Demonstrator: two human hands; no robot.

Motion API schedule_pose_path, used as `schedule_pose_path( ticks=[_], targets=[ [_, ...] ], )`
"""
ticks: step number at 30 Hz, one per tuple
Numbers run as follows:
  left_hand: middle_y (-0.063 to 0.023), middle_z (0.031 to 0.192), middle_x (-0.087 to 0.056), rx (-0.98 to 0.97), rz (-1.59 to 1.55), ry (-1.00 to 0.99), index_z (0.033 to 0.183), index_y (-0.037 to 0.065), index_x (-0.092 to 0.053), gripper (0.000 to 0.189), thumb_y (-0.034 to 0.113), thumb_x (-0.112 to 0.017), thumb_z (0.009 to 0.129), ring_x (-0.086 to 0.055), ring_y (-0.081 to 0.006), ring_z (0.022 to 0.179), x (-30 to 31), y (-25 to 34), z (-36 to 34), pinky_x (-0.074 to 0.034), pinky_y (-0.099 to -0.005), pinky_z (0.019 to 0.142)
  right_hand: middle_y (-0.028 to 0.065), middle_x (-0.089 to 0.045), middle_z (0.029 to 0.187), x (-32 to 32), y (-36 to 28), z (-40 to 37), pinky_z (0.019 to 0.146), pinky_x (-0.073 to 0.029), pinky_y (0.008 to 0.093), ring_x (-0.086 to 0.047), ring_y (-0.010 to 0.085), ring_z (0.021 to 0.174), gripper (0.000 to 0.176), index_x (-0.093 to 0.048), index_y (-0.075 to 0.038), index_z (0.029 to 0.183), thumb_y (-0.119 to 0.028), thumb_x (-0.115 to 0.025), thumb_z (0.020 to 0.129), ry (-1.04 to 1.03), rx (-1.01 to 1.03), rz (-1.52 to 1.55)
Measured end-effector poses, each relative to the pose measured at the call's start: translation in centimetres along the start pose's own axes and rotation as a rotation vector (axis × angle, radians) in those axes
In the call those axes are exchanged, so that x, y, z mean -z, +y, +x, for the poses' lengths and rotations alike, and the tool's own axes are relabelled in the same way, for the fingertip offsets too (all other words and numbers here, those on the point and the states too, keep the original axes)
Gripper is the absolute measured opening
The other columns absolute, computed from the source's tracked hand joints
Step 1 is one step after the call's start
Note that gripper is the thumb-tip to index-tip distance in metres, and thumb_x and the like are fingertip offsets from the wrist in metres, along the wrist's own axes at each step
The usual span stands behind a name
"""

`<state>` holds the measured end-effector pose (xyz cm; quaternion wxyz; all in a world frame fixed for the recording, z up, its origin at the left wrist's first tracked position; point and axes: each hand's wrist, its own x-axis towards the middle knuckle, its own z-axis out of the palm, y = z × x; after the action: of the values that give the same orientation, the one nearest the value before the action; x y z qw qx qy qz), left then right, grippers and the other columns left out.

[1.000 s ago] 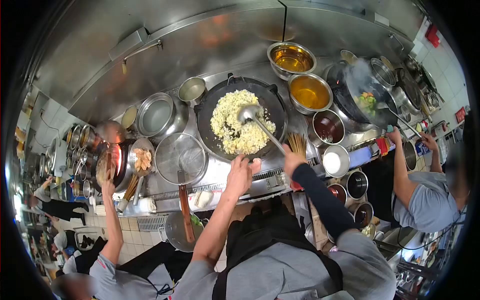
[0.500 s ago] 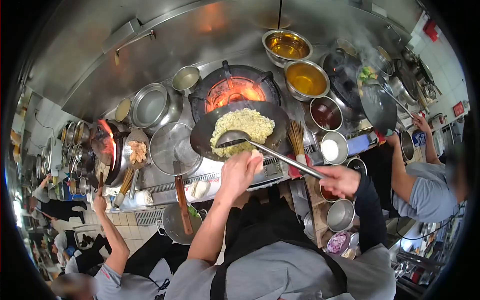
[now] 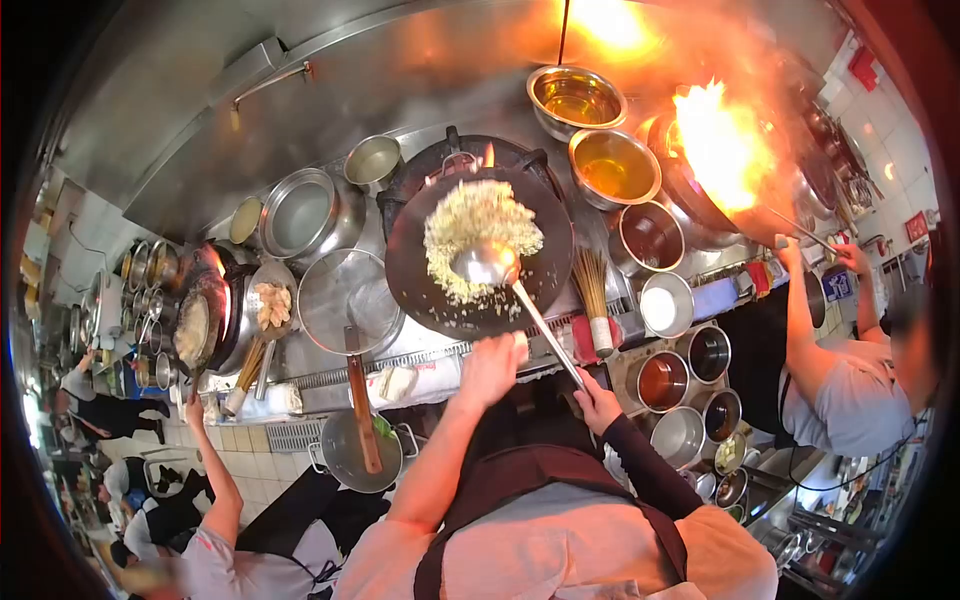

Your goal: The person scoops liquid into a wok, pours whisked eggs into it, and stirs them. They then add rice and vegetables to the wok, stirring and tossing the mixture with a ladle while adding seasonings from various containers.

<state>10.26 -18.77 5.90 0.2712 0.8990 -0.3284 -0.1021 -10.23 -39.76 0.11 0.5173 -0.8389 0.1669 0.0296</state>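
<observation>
In front of me the black wok [image 3: 412,262] is tilted over the burner [image 3: 400,178], holding pale yellow, grainy food like fried rice [image 3: 475,220]. My left hand [image 3: 490,372] is closed at the wok's near edge, with a bit of pale cloth [image 3: 520,347] by its fingers; the exact grip is hidden. My right hand [image 3: 597,402] wraps round the handle of a steel ladle [image 3: 483,265]. The ladle's bowl lies against the near part of the food, its outside facing me.
Tall flames [image 3: 722,145] rise from a co-worker's wok at right. Two bowls of yellow oil [image 3: 612,170] and pots of sauce [image 3: 662,381] stand nearby. A bamboo brush [image 3: 592,285] is right of my wok, a round strainer [image 3: 345,290] left. Another person's hand [image 3: 195,410] holds a pan.
My wok has tilted up and the food has shifted toward its far side. My right hand has come left and closer with the ladle. Flames have flared at the right-hand wok.
</observation>
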Motion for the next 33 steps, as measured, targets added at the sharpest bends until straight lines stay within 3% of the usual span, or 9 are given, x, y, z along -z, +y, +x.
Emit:
schedule_pose_path(
  ticks=[6,12,15,20,24,25,27,30,33],
  targets=[
    [-0.0213,0.091,-0.072,-0.012,-0.009,0.006,0.098,0.005,-0.064,0.035,0.038,-0.055,0.106,-0.067,-0.0418,0.091,0.4,-4.2,5.3,-0.052,-0.0542,0.085,0.0296,-0.069,0.094,-1.3,3.6,5.1,0.069,-0.054,0.0527,-0.07,0.047,0.081,0.051,-0.051,-0.009,0.151,-0.023,-0.062,0.103,0.204,0.075,-0.29],
    [-0.0221,0.101,-0.07,0.002,-0.005,-0.027,0.101,0.004,-0.064,0.029,0.033,-0.06,0.103,-0.064,-0.0413,0.103,-1.3,-5.8,6.7,-0.051,-0.0514,0.093,0.0288,-0.069,0.089,-0.5,-5.5,21.1,0.073,-0.05,0.0611,-0.067,0.0515,0.085,0.038,-0.056,-0.02,0.14,-0.03,-0.057,0.104,0.356,0.138,-0.126],
    [-0.0243,0.122,-0.062,-0.012,-0.019,0.164,0.114,0.003,-0.064,0.024,0.019,-0.067,0.097,-0.058,-0.0433,0.116,-2.0,-5.1,5.4,-0.048,-0.0525,0.1,0.0297,-0.069,0.095,-3.0,-7.9,28.8,0.082,-0.052,0.0533,-0.065,0.0523,0.096,0.03,-0.062,0.001,0.119,-0.025,-0.054,0.105,0.256,0.132,-0.164],
    [-0.0276,0.144,-0.046,0.133,0.081,0.377,0.133,-0.002,-0.056,0.044,0.003,-0.067,0.09,-0.045,-0.0512,0.131,-1.7,-3.6,-2.2,-0.042,-0.0553,0.111,0.0312,-0.069,0.106,-3.0,-8.4,21.9,0.086,-0.053,0.0529,-0.064,0.0515,0.104,0.033,-0.054,-0.006,0.133,-0.025,-0.051,0.106,-0.193,0.208,-0.1],
    [-0.0284,0.136,-0.053,0.373,-0.149,0.318,0.128,-0.004,-0.06,0.038,0.008,-0.068,0.093,-0.053,-0.0459,0.126,-3.7,-7.7,-10.5,-0.044,-0.0503,0.108,0.027,-0.072,0.102,1.6,-1.4,11.4,0.081,-0.055,0.0541,-0.069,0.0484,0.092,0.054,-0.046,-0.019,0.154,-0.022,-0.059,0.102,-0.146,0.258,-0.303],
    [-0.0279,0.129,-0.058,0.455,-0.207,0.318,0.125,-0.005,-0.062,0.034,0.01,-0.068,0.094,-0.059,-0.0425,0.12,-3.1,-7.8,-11.8,-0.048,-0.0467,0.104,0.0264,-0.072,0.11,4.1,-2.1,9.4,0.081,-0.057,0.0535,-0.071,0.0454,0.093,0.054,-0.047,-0.019,0.154,-0.023,-0.06,0.102,-0.218,0.047,-0.406],
    [-0.0261,0.124,-0.061,0.658,-0.328,0.209,0.123,-0.005,-0.062,0.033,0.01,-0.068,0.094,-0.06,-0.0426,0.118,-1.6,-8.0,-13.2,-0.049,-0.0462,0.101,0.0234,-0.073,0.113,8.1,2.6,7.1,0.082,-0.057,0.0535,-0.071,0.0446,0.096,0.057,-0.047,-0.023,0.155,-0.022,-0.063,0.1,-0.048,0.227,-0.454],
    [-0.0258,0.112,-0.066,0.663,-0.317,0.273,0.125,-0.004,-0.061,0.033,0.008,-0.066,0.095,-0.066,-0.0406,0.107,0.2,-7.6,-12.0,-0.051,-0.0458,0.097,0.0213,-0.071,0.099,16.4,6.0,8.3,0.075,-0.056,0.0544,-0.07,0.0424,0.087,0.064,-0.043,-0.025,0.159,-0.015,-0.063,0.099,-0.005,0.158,-0.705],
    [-0.0246,0.117,-0.066,0.38,-0.125,0.364,0.126,-0.003,-0.061,0.032,0.007,-0.066,0.096,-0.063,-0.0423,0.111,0.8,-7.6,-7.9,-0.051,-0.047,0.097,0.0171,-0.068,0.093,19.6,5.3,14.5,0.072,-0.053,0.055,-0.068,0.0407,0.083,0.055,-0.048,-0.031,0.154,-0.02,-0.059,0.102,0.167,0.213,-0.808]
  ],
)
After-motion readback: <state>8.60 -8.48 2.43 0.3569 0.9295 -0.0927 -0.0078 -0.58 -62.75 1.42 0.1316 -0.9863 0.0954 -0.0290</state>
